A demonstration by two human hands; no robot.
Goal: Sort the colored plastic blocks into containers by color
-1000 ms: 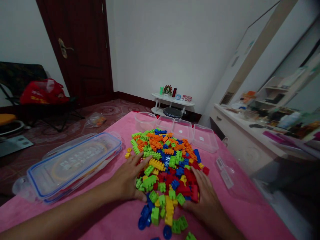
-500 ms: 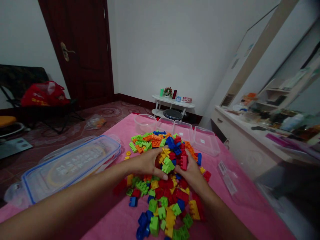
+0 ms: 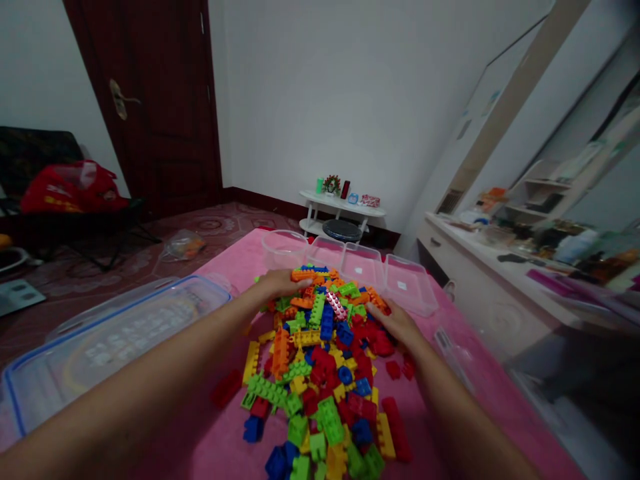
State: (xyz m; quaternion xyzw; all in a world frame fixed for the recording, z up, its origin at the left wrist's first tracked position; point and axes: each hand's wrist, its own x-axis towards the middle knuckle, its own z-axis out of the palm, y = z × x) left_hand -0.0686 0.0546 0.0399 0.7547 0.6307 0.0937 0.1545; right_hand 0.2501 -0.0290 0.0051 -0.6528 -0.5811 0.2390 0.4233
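Left hand [image 3: 283,283] and right hand [image 3: 400,325] have parted since the earlier frame, dropping the clump they cupped and reaching farther along the brick pile [image 3: 325,363]. From the head view I count one round tub [image 3: 277,255] and three rectangular boxes [image 3: 363,263], all clear, lined up beyond it. Bricks heaped on the pink cloth [image 3: 235,267] are too many to count. Both hands are loosely spread, the left against orange bricks [image 3: 303,274] at far left, the right touching red bricks [image 3: 381,343] at right.
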